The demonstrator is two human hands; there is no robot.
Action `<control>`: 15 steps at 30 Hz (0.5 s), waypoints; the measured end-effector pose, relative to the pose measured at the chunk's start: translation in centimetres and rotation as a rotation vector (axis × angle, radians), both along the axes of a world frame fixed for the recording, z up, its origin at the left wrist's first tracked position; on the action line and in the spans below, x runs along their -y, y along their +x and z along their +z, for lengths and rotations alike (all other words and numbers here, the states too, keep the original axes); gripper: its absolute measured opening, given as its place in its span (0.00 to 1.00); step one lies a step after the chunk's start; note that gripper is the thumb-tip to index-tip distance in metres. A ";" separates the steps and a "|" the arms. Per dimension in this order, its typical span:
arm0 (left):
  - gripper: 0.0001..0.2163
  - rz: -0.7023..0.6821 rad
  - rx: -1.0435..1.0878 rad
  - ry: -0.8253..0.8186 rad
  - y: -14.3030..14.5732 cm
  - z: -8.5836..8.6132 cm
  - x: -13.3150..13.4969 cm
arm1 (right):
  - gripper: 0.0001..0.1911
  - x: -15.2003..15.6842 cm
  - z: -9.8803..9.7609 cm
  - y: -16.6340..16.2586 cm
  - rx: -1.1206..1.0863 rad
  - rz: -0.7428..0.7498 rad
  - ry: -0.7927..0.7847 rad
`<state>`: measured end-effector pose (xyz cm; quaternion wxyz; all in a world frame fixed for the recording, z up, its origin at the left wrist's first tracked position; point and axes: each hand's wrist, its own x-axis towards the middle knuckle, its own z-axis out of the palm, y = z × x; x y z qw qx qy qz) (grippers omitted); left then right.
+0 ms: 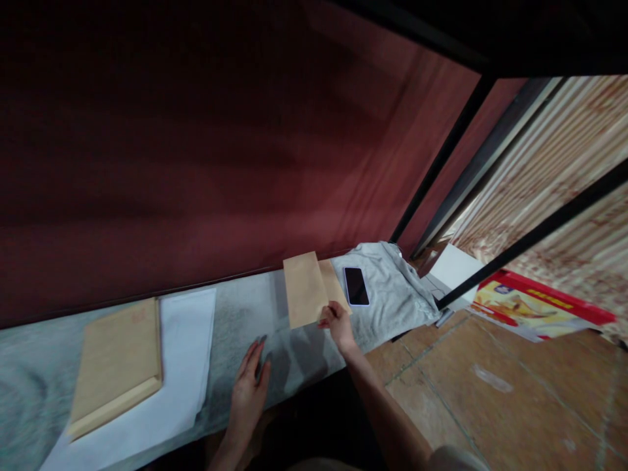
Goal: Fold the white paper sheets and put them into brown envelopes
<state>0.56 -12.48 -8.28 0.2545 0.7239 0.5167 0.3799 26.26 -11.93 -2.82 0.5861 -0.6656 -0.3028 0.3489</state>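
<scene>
My right hand pinches the lower right corner of a tan paper envelope, which is held a little above the grey cloth. Partly under it lies a second tan paper piece. A dark-screened phone with a pale purple edge rests just to the right. Over the cloth, left of the envelope, my left hand has its fingers stretched out and holds nothing. Farther left, a stack of larger brown envelopes sits on white paper sheets.
A grey cloth covers the narrow bench against a dark red wall. Black metal bars frame the right end. Beyond them, a red and yellow printed box and a white panel stand on the tiled floor.
</scene>
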 end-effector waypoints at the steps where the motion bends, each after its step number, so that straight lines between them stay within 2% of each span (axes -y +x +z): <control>1: 0.22 -0.007 0.029 -0.047 0.3 0.3 0.0 | 0.19 0.0 0.1 1.6 0.005 -0.026 -0.007; 5: 0.22 -0.057 0.147 -0.225 2.7 1.3 0.1 | 0.19 0.7 0.1 5.5 0.064 -0.098 -0.066; 11: 0.21 -0.083 0.312 -0.513 8.2 2.7 -0.5 | 0.21 2.2 -1.1 5.0 0.153 -0.169 -0.113; 13: 0.22 -0.103 0.300 -0.571 10.2 3.3 -0.9 | 0.21 2.7 -1.6 4.6 0.281 -0.182 -0.126; 15: 0.23 -0.148 0.270 -0.602 12.1 3.9 -1.2 | 0.20 3.1 -2.0 4.3 0.525 -0.185 -0.162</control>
